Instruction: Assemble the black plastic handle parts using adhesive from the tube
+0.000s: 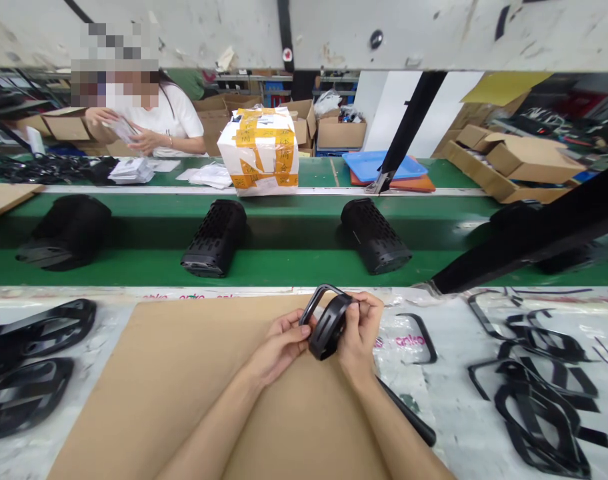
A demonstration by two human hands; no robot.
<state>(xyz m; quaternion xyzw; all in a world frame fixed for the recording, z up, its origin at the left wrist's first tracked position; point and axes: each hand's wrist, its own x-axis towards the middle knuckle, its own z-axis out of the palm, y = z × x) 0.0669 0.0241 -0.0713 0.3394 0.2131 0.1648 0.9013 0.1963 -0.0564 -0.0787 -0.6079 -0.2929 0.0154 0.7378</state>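
Black plastic frame (326,327), in the closed finger-pinch of my left hand (279,347) and right hand (361,333), presumably for steadiness, above cardboard (194,360). Loose frames (514,377) rightward, likely for reach; black cylinders (217,237) on green belt (294,270) beyond.

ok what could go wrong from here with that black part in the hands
The black part might slip, since the left hand and right hand seem to hold it mostly by the fingers. The right forearm could nudge the black rod close beside it. The overlapping black frames might snag or scratch.
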